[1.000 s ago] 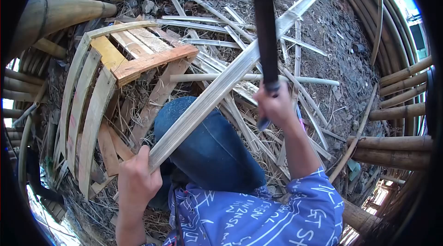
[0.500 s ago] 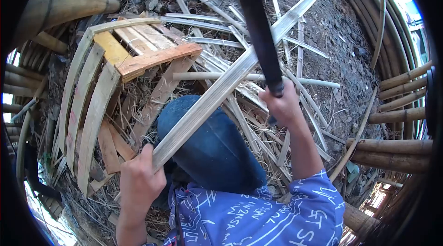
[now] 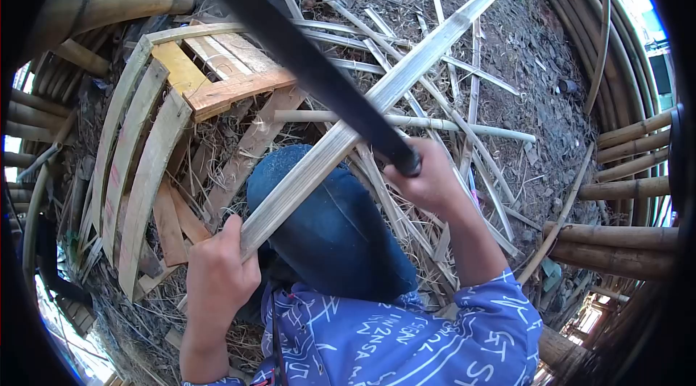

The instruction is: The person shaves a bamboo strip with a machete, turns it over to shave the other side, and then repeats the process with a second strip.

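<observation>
A long split bamboo strip [image 3: 312, 168] runs diagonally from lower left to upper right, passing over my bent knee. Its near end is gripped by my left hand [image 3: 221, 270], thumb lying along the edge. My right hand [image 3: 428, 176] is closed round the handle of a machete [image 3: 304, 60]. The dark blade points to the upper left and crosses over the strip near its middle, hiding a little of it. Beneath the strip, a thin round bamboo pole [image 3: 471, 127] lies crosswise among scattered bamboo slats [image 3: 435, 92].
To the left stands a wooden crate [image 3: 152, 161] made of slats. A thick bamboo pole [image 3: 123, 0] juts in at the upper left, and stacked bamboo poles [image 3: 616, 241] line the right side. Stony soil [image 3: 536, 60] with shavings covers the ground.
The machete has swung from nearly upright to slanting up and left. My right hand has moved slightly left and down, while the left hand and the strip stay nearly in place.
</observation>
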### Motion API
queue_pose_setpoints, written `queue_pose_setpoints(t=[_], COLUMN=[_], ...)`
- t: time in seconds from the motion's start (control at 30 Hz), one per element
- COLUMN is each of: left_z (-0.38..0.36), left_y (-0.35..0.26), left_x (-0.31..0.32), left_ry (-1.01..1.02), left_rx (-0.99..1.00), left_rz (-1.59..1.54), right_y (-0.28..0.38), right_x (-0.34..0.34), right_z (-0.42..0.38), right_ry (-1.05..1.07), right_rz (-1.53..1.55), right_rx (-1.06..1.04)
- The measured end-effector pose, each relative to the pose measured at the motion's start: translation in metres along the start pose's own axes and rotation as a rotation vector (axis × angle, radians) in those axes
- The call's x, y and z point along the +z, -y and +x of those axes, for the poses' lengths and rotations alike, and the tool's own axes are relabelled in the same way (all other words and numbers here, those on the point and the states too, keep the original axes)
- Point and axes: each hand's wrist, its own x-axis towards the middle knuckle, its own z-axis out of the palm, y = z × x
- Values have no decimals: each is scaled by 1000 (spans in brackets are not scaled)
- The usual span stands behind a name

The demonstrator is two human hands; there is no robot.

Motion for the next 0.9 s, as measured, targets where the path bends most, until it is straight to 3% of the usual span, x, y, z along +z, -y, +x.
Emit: queue_pose_setpoints(t=[0.1, 0.2, 0.27, 0.3, 0.4, 0.43, 0.5, 0.57, 0.67, 0.7, 0.77, 0.9], left_z=[-3, -1, -1, 0, -2, -2, -1, 0, -2, -5, -6, -4], left_y=[-1, -3, 1, 0, -5, -6, -8, -6, -11, -11, -11, -8], left_x=[5, 6, 1, 2, 6, 7, 6, 1, 8, 9, 11, 13], left_ry=[-23, -56, 16, 16, 10, -8, -26, -49, -68, -65, -125, -137], left_rx=[1, -30, -32, -40, -15, -30, -44, 1, -10, -14, -25, 12], left_rz=[-87, -90, -59, -55, -120, -105, -90, 45, 4, 1, 34, 50], right_y=[-16, -8, -11, -14, -20, -11, -19, -11, -13, -2, -7, -12], right_x=[2, 7, 6, -2, 6, 9, 15, -3, 6, 12, 17, -5], right_z=[11, 3, 0, 4, 14, 9, 5, 7, 14, 9, 1, 17], right_ry=[-198, -175, -113, -141, -224, -118, -162, -71, -169, -75, 0, -197], right_rz=[224, 175, 56, -25, 166, 189, 10, -92, 163, 197, 99, 61], right_rx=[101, 68, -71, -36, 6, 102, -177, 3, -32, 101, 14, -77])
